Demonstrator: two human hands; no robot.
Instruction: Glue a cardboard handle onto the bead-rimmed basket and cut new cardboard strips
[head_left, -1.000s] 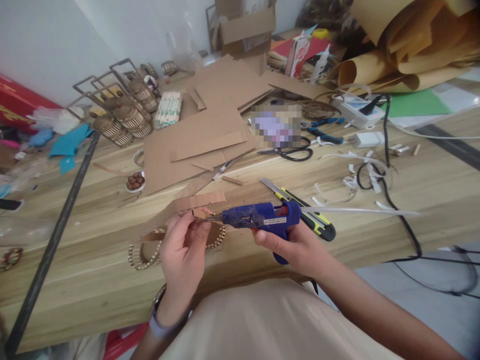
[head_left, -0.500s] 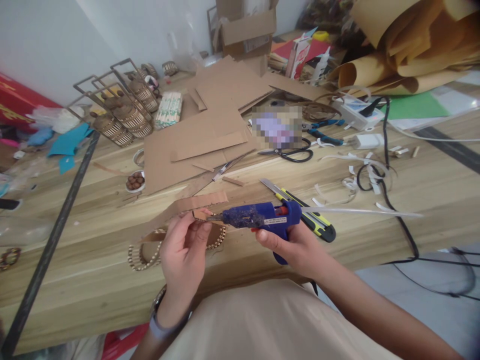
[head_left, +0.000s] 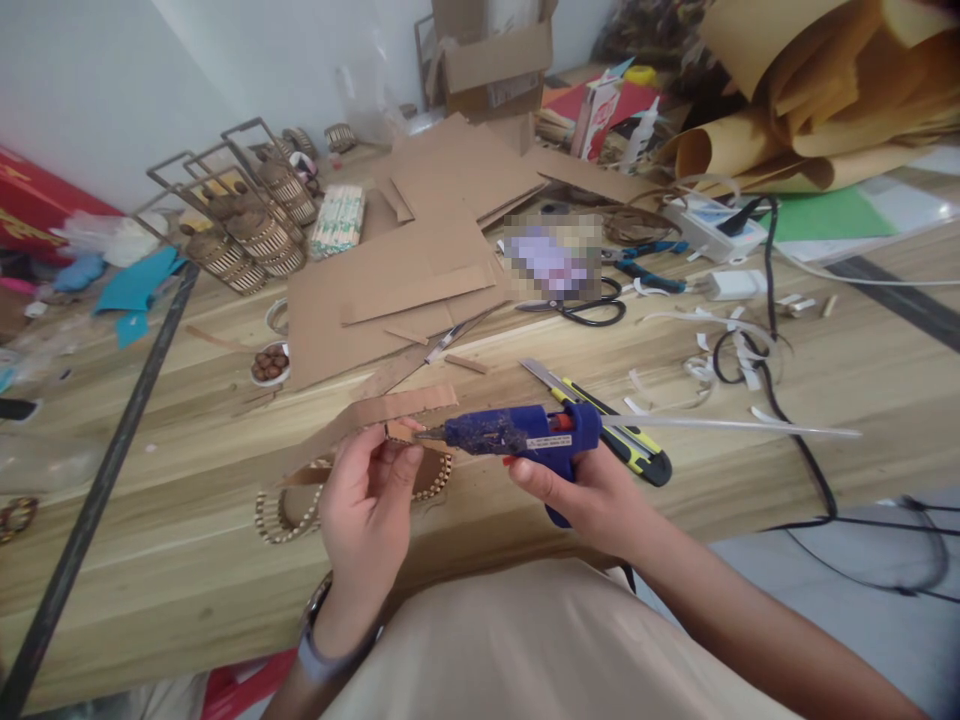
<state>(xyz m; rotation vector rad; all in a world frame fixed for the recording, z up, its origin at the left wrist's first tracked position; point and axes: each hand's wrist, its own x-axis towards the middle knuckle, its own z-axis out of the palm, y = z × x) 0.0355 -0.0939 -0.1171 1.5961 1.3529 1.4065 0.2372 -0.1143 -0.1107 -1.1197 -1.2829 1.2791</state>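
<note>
Knife [head_left: 607, 425] behind glue gun [head_left: 517, 435], scissors [head_left: 592, 305] beyond

**Hands hemmed in at the table's near edge, open wood to either side**

The left hand [head_left: 367, 500], pinching a small cardboard tab [head_left: 400, 432], and the right hand [head_left: 585, 490], wrapped round the blue hot-glue gun [head_left: 517, 433], leave no gap between them. Just behind the gun lies a yellow-and-black utility knife [head_left: 622, 440]. A clear glue stick [head_left: 735, 427] juts right from the gun towards the black power cable [head_left: 799, 435], barring that side low down. Beaded wooden rings [head_left: 281, 512] sit just beside the left hand. Beyond them the pale wooden table [head_left: 187, 560] lies bare up to a slanting black metal bar [head_left: 97, 480]. A long cardboard strip [head_left: 390, 405] and flat brown cardboard sheets [head_left: 397, 270] block the way forward.
</note>
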